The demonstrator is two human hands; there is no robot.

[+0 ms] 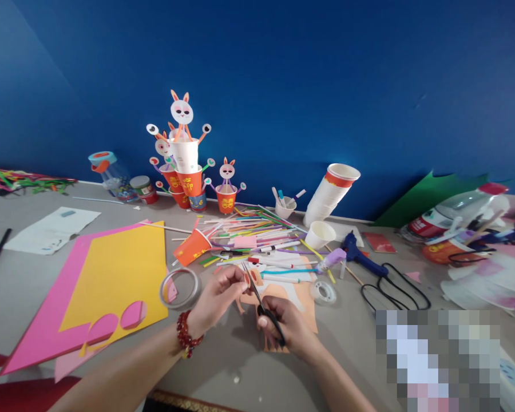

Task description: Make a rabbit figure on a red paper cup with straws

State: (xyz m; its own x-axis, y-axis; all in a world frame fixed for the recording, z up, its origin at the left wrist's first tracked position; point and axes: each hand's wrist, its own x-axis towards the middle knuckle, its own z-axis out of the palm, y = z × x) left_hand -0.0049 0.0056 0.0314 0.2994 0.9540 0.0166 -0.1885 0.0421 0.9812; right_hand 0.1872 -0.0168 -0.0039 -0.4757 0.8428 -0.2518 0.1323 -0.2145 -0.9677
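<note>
My left hand [214, 300], with a red bead bracelet at the wrist, pinches a small orange paper ear shape [246, 278] between thumb and fingers. In my right hand [292, 332] is a pair of black-handled scissors [276, 323], its blades pointing up and away beside the paper piece. Whether the blades touch the paper, I cannot tell. Beneath and behind my hands lies peach-coloured paper [309, 312] with cut edges. A white paper rabbit face [257, 266] lies partly hidden just beyond the scissors tips.
Finished rabbit cups [184, 154] stand against the blue wall. Coloured sticks and markers [278, 264] are spread ahead. Yellow card [124, 269] lies left, beside a tape roll [181, 289]. At the right are a glue gun [363, 257] with its cord and stacked paper cups [326, 197].
</note>
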